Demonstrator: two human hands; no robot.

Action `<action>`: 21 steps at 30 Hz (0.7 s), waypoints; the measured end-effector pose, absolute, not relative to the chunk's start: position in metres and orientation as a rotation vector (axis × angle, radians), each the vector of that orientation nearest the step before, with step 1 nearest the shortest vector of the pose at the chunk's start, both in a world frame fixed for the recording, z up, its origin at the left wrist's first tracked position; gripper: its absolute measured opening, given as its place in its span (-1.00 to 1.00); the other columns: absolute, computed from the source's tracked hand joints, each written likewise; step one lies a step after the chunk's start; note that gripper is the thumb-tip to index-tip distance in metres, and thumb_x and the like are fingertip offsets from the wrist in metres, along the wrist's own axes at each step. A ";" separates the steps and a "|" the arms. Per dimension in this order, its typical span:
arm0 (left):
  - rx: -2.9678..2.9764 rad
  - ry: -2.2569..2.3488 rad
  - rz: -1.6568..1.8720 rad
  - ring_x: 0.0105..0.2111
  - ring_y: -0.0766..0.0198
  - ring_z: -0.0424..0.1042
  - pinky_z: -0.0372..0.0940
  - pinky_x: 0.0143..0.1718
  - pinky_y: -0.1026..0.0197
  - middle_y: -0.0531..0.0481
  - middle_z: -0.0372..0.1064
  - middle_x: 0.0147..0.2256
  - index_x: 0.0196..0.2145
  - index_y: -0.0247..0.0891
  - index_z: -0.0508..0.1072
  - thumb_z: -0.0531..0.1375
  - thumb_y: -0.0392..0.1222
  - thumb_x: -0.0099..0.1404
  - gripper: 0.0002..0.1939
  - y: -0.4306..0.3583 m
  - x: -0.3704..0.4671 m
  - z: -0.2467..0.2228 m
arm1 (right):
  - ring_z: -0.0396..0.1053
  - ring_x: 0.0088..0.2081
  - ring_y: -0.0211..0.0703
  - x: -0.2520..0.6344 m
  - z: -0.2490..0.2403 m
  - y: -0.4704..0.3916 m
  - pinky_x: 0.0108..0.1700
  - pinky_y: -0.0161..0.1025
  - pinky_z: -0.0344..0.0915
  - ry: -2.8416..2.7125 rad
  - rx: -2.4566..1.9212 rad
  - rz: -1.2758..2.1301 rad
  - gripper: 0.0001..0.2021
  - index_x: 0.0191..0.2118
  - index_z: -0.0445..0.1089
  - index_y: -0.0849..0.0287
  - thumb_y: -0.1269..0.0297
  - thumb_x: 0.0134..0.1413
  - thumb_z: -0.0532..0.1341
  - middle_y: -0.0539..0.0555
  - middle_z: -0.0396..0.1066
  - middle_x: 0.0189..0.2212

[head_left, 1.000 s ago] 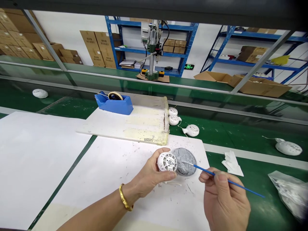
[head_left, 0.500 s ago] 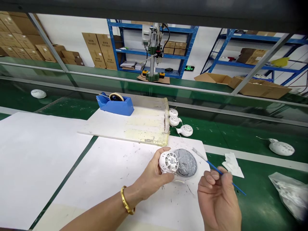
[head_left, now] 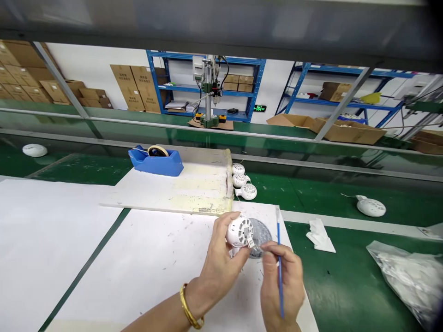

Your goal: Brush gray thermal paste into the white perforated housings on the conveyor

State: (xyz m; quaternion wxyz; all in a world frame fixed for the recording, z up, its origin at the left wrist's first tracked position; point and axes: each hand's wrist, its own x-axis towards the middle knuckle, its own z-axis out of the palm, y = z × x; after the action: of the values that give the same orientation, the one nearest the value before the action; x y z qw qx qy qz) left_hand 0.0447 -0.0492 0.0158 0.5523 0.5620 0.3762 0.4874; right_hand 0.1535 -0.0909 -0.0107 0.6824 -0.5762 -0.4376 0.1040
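Observation:
My left hand (head_left: 218,258), with a gold bracelet at the wrist, is closed around a small white rounded plastic piece (head_left: 238,231). Slotted vents ring the end that faces me, and a small white tab sticks out at its lower right. Close beside that tab is my right hand (head_left: 284,272), its thumb and forefinger near it; I cannot tell whether they touch it. A thin blue-handled brush (head_left: 279,258) is tucked upright between the right hand's fingers, bristles up. Behind the piece lies a round dish of grey paste (head_left: 261,233), partly hidden.
A blue tape dispenser (head_left: 155,161) stands on a stained white board (head_left: 194,184). Several white vented pieces (head_left: 246,191) sit at its right edge, another (head_left: 371,207) farther right. A folded tissue (head_left: 320,236) and a clear plastic bag (head_left: 410,276) lie on the green table.
My right hand has moved left to the white piece, and the brush has swung from slanting to nearly upright. The left hand still holds the piece, now turned a little. The view has shifted.

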 end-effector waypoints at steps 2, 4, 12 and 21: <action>1.431 0.902 1.200 0.14 0.03 0.09 0.23 0.04 0.14 -0.10 0.01 0.15 0.11 -0.08 0.14 0.17 -0.40 0.18 -0.42 -0.050 0.049 0.013 | 0.34 -0.25 -0.17 0.153 -0.017 -0.088 -0.23 -0.21 0.23 -1.079 -1.322 0.185 -0.85 -0.26 0.33 0.13 0.23 0.05 0.24 0.05 0.38 -0.32; 1.498 0.923 1.246 0.16 0.04 0.06 0.21 0.07 0.12 -0.09 -0.02 0.15 0.11 -0.07 0.14 0.16 -0.40 0.20 -0.44 -0.050 0.053 0.010 | 0.35 -0.27 -0.17 0.153 -0.018 -0.085 -0.24 -0.23 0.24 -1.071 -1.344 0.169 -0.84 -0.28 0.32 0.13 0.22 0.02 0.27 0.04 0.38 -0.34; 1.644 0.970 1.404 0.17 0.10 0.06 0.22 0.09 0.09 -0.06 0.02 0.13 0.11 -0.03 0.13 0.14 -0.38 0.22 -0.45 -0.046 0.061 0.000 | 0.37 -0.30 -0.13 0.148 -0.002 -0.085 -0.27 -0.21 0.27 -0.830 -1.543 0.420 -0.69 -0.26 0.38 0.16 0.02 -0.02 0.26 0.08 0.44 -0.28; 1.472 0.981 1.302 0.10 0.15 0.17 0.30 0.00 0.19 -0.05 0.05 0.11 0.09 -0.03 0.15 0.18 -0.33 0.22 -0.48 -0.046 0.058 0.002 | 0.43 -0.18 -0.06 0.151 -0.008 -0.083 -0.16 -0.17 0.36 -0.831 -1.400 0.498 -0.72 -0.18 0.43 0.18 0.16 0.00 0.28 0.14 0.47 -0.22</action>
State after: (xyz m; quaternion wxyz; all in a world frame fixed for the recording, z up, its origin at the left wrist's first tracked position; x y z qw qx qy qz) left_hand 0.0578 -0.0463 0.0016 0.4551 0.5968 0.3975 0.5279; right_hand 0.1515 -0.0832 -0.0083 0.6588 -0.6186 -0.3671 0.2201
